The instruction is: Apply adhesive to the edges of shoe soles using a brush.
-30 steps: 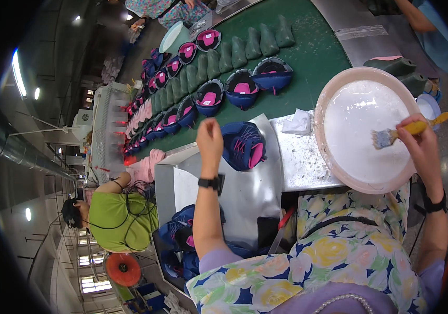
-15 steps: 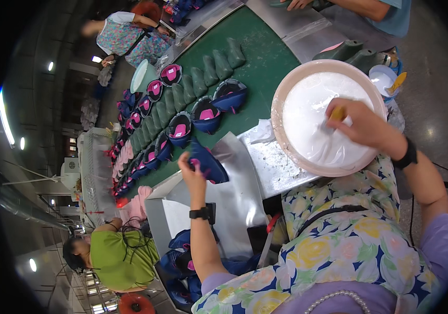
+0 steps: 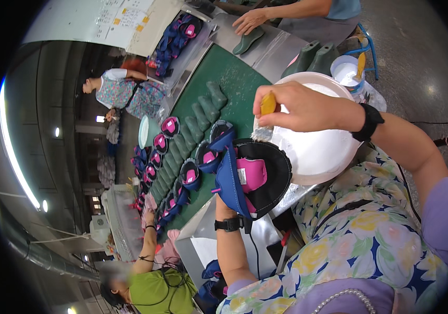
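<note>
A blue shoe upper with a black lining and a pink tongue is tilted up in front of me, its open underside facing me. My left hand grips it from behind; most of the fingers are hidden by the upper. Over its far edge, my right hand is closed round the yellow handle of a brush. The white-coated bristles are at the upper's rim; whether they touch it I cannot tell. Just behind and right stands a pale pink basin of white liquid, partly covered by my right forearm.
Rows of blue uppers and green shoe lasts lie along a green belt. A small white bucket with another brush stands behind the basin. Across the belt, a co-worker's hand touches a last. Another person in green reaches toward the rows.
My left hand has raised a blue upper and brought it right, beside the basin. My right hand has moved the brush out of the white liquid, leftward to the upper's rim. The view has turned.
</note>
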`<state>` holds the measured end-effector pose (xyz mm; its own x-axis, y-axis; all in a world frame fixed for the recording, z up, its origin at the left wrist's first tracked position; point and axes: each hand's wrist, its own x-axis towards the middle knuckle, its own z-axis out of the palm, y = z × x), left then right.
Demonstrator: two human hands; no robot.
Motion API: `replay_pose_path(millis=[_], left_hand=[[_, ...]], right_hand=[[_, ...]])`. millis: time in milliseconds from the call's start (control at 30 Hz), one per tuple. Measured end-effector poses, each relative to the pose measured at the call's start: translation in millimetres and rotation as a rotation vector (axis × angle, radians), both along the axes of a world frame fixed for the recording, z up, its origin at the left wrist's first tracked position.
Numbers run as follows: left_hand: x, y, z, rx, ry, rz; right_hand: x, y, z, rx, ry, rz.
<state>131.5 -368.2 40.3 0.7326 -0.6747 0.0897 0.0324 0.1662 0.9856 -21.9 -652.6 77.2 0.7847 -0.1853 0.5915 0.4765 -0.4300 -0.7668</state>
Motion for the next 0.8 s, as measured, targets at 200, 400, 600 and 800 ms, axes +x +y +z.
replay_pose_path(millis=[200,400,600,800], left_hand=[[-0.4,-25.3,-12.8,-0.067,-0.048,0.119],[-10.6,-39.1,-26.6,-0.094,-0.337,0.336],[-6.1,-47.6,-23.8,-0.063,-0.76,0.573],[-2.4,-32.8,-18.5,-0.052,-0.754,0.508]], right_hand=[[-13.0,5.4,0.7,0.095,0.179,-0.221],[-16.7,34.0,-22.5,0.384,0.289,-0.309],[-15.8,55.8,-34.1,0.586,0.368,-0.194],[-31.1,48.1,-21.4,0.328,0.232,-0.185]])
